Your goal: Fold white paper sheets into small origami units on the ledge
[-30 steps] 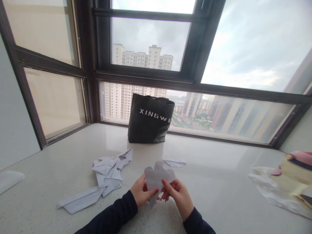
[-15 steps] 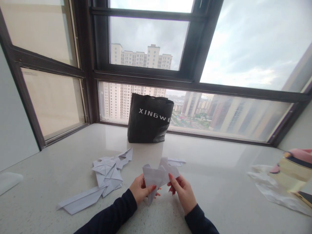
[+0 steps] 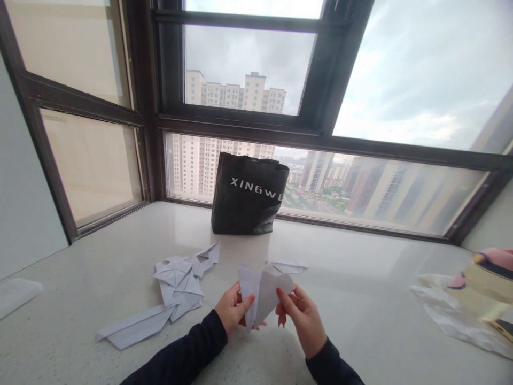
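I hold a folded piece of white paper (image 3: 262,291) upright just above the pale stone sill. My left hand (image 3: 232,310) pinches its left flap with thumb and fingers. My right hand (image 3: 302,315) pinches its right flap near the upper edge. The paper bends along a centre crease between the two hands. Both sleeves are dark.
A pile of folded white paper shapes (image 3: 176,283) and a long paper plane (image 3: 134,329) lie to the left. Another small folded paper (image 3: 288,266) lies behind my hands. A black bag (image 3: 248,195) stands by the window. Crumpled plastic and a coloured item (image 3: 473,305) sit at right.
The paper's two halves have come closer together along the centre crease, so it looks narrower. My hands stay in nearly the same place.
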### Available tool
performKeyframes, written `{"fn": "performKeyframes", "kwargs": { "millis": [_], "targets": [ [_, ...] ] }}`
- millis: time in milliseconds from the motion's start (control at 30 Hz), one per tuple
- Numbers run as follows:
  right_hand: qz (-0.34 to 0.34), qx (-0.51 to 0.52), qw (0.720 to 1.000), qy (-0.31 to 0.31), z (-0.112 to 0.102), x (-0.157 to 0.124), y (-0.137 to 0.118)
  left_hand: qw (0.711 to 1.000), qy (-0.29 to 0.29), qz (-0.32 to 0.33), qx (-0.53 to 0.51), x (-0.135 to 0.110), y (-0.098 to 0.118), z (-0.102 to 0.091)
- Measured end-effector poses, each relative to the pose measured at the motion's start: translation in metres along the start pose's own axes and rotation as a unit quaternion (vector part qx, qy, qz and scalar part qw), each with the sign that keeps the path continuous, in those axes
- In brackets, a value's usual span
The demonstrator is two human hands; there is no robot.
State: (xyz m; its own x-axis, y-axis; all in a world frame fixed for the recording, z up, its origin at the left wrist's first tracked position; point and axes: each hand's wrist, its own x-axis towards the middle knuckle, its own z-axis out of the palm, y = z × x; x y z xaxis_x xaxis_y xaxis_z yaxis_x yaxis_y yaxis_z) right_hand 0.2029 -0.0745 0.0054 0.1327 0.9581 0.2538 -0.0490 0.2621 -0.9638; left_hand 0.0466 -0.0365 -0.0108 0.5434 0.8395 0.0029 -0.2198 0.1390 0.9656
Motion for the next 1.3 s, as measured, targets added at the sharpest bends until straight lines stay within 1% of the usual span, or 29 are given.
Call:
{"fn": "performKeyframes", "kwargs": {
  "millis": [67, 167, 267, 400, 500, 667, 800, 933, 1000, 1100, 1133, 1167, 1200, 1300],
  "targets": [
    [0.008, -0.036, 0.999, -0.02, 0.007, -0.004, -0.001, 0.999, -0.037, -0.024, -0.003, -0.002, 0.004, 0.002],
    [0.012, -0.061, 0.998, -0.001, 0.011, -0.007, 0.001, 0.997, -0.053, -0.055, -0.011, -0.003, 0.006, 0.002],
    [0.02, -0.056, 0.998, 0.019, 0.01, -0.006, 0.004, 0.997, -0.062, -0.049, -0.024, -0.003, 0.003, 0.0],
    [0.035, -0.015, 0.999, 0.019, 0.011, -0.005, 0.005, 0.996, -0.073, -0.038, -0.041, -0.003, -0.001, -0.003],
    [0.047, 0.011, 0.999, 0.022, 0.014, -0.005, 0.003, 0.994, -0.069, -0.041, -0.071, -0.004, 0.0, -0.002],
    [0.047, 0.012, 0.999, 0.024, 0.014, -0.005, 0.003, 0.99, -0.066, -0.039, -0.115, -0.007, 0.003, 0.002],
    [0.045, -0.003, 0.999, 0.024, 0.012, -0.004, 0.004, 0.994, -0.074, -0.042, -0.074, -0.005, 0.002, 0.004],
    [0.051, -0.037, 0.998, 0.016, 0.011, -0.004, 0.007, 0.998, -0.058, -0.034, -0.016, -0.003, -0.001, 0.005],
    [0.041, -0.071, 0.996, 0.039, 0.009, -0.004, 0.009, 0.998, -0.049, -0.023, -0.025, -0.002, -0.003, 0.006],
    [-0.012, -0.124, 0.983, 0.135, 0.004, -0.002, 0.009, 0.998, -0.044, 0.0, -0.05, -0.003, -0.004, 0.007],
    [-0.025, -0.135, 0.978, 0.159, 0.002, -0.001, 0.009, 0.998, -0.046, 0.005, -0.052, -0.003, -0.004, 0.007],
    [-0.027, -0.14, 0.976, 0.162, 0.0, 0.0, 0.009, 0.997, -0.049, 0.007, -0.05, -0.004, -0.004, 0.008],
    [-0.017, -0.141, 0.98, 0.142, -0.003, 0.002, 0.009, 0.997, -0.054, 0.007, -0.046, -0.004, -0.004, 0.008],
    [0.016, -0.118, 0.992, 0.03, -0.008, 0.006, 0.011, 0.998, -0.062, 0.0, -0.033, -0.004, -0.005, 0.01]
  ]
}}
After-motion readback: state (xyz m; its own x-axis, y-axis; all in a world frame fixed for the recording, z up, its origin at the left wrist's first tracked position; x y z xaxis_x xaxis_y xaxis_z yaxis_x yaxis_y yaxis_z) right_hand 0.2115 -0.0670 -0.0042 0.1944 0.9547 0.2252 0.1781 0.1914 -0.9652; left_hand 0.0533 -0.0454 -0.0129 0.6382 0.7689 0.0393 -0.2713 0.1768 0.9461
